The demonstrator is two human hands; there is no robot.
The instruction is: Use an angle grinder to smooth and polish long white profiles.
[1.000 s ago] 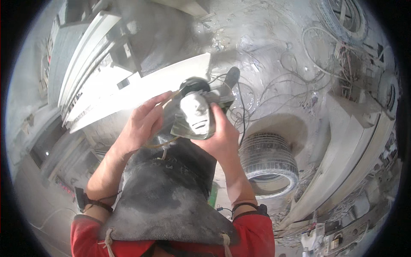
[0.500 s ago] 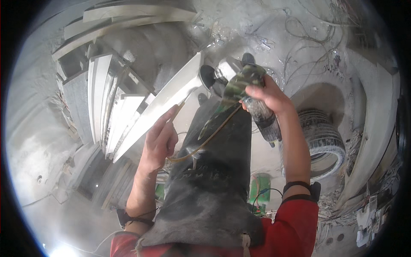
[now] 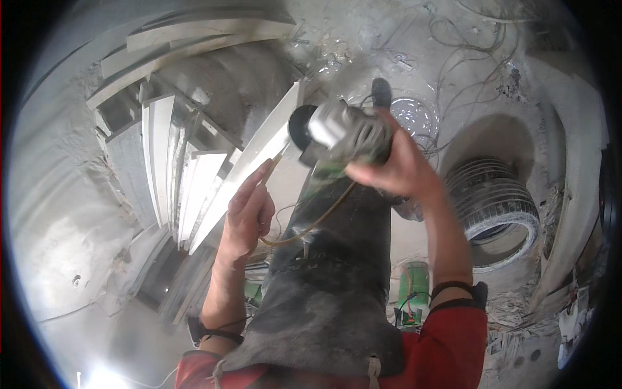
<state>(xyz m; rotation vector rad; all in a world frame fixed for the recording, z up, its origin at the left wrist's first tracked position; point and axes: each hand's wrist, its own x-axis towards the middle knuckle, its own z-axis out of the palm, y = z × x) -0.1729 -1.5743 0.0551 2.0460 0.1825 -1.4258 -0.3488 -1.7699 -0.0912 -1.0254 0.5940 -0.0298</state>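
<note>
An angle grinder (image 3: 343,129), its head smeared by motion, is gripped in my right hand (image 3: 405,162). The grinder's black round disc (image 3: 300,128) is at the right edge of a long white slab (image 3: 256,152); I cannot tell if they touch. My left hand (image 3: 246,211) is closed on a thin yellowish hose (image 3: 314,225), index finger stretched along its end near the slab's edge. From that hand the hose bends down and curves up toward the grinder. Behind my right hand, the grinder's rear part is largely hidden.
More white slabs (image 3: 155,155) lean at the left, and long pale strips (image 3: 214,32) lie beyond. Stacked tyres (image 3: 495,211) stand at the right. Cables (image 3: 466,39) lie loose on the wet floor. A green container (image 3: 413,282) is by my right elbow. A dark apron (image 3: 324,298) covers my front.
My right hand has shifted left and turned the grinder, so its rear body no longer shows plainly. The disc sits slightly lower along the slab. My left hand keeps its hold on the hose.
</note>
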